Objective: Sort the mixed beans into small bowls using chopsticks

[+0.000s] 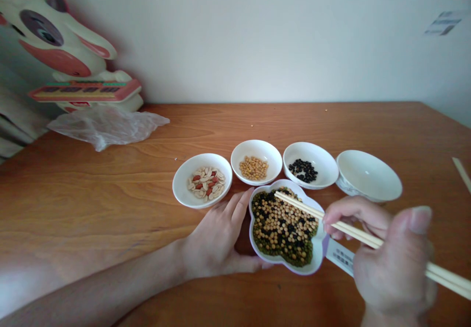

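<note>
A flower-shaped bowl (318, 253) with a purple rim holds small green beans, yellow soybeans (279, 214) and black beans mixed together. My left hand (217, 238) grips its left side, fingertips at the upper rim and thumb at the lower rim. My right hand (390, 258) is closed on a pair of light wooden chopsticks (301, 206). Their tips lie close together over the beans near the bowl's upper middle; I cannot make out any bean between them. A white tag with a barcode (340, 256) lies partly under the right hand.
Behind stand a white bowl of peanuts (208, 182), one of soybeans (253, 168), one of black beans (302, 170) and another white bowl (370, 175). A cow-shaped toy keyboard (84, 89) and a clear plastic bag (106, 125) sit at the back left, near the wall.
</note>
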A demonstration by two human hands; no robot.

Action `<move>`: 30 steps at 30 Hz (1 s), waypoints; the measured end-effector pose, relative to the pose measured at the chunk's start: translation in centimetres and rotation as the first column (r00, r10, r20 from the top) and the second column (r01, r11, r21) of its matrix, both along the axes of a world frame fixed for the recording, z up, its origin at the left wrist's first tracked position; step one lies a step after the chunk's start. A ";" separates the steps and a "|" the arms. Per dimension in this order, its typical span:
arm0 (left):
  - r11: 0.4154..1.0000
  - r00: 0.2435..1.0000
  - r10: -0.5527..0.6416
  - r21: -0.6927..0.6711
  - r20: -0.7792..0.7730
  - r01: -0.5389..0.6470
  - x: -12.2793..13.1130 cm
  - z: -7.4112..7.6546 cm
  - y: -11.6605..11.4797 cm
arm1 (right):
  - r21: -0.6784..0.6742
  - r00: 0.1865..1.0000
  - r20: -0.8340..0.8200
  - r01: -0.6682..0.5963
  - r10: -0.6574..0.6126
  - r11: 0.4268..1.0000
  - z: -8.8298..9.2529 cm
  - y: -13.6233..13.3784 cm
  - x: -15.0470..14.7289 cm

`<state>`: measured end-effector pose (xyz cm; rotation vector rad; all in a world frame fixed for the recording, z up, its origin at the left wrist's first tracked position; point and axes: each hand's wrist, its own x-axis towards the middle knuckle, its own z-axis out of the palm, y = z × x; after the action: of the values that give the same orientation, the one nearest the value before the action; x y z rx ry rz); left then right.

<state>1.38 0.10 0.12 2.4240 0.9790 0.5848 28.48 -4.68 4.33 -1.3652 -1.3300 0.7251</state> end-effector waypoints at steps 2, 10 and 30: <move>1.000 1.000 0.001 0.002 -0.001 -0.001 0.0 0.0 0.0 | -0.104 0.994 -0.009 -0.105 0.104 0.989 0.0 -0.7 0.4; 1.000 1.000 0.004 0.016 -0.005 -0.004 0.3 -0.1 0.0 | -0.207 0.966 0.017 -0.249 0.258 0.946 0.5 -0.9 -0.7; 1.000 1.000 0.005 0.013 -0.001 -0.005 0.2 0.0 0.0 | -0.113 0.981 0.034 -0.186 0.191 0.976 0.5 -0.4 -0.9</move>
<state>1.56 0.11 0.11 2.4335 0.9854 0.5937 27.54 -5.10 4.78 -1.3606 -1.4879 0.9114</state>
